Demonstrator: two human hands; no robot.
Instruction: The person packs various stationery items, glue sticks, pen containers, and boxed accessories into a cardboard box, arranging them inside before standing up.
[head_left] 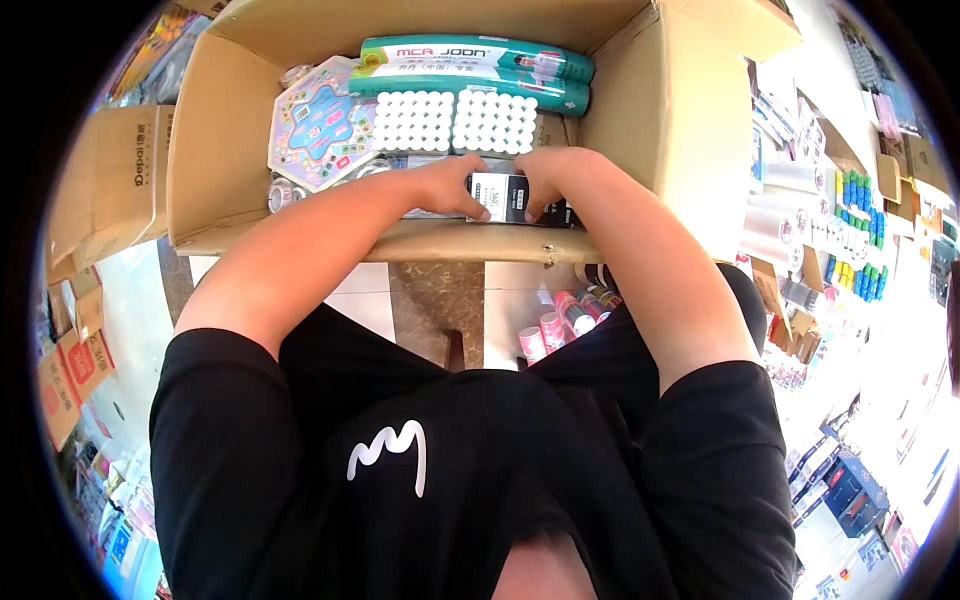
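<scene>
Both of my hands are inside a large open cardboard box, near its front wall. Between them is a small black-and-white box with printed text. My left hand grips its left end, thumb on the front face. On the other end, my right hand has its fingers closed around the dark part. Just behind stand two blocks of white round-topped pieces. Two green printed tubes lie along the back wall. A pastel hexagonal package leans at the left. What lies under my hands is mostly hidden.
Below the carton, pink cans stand on the tiled floor by my leg. Other cartons are at the left. Clear rolls and bundles of blue and green items fill the right side.
</scene>
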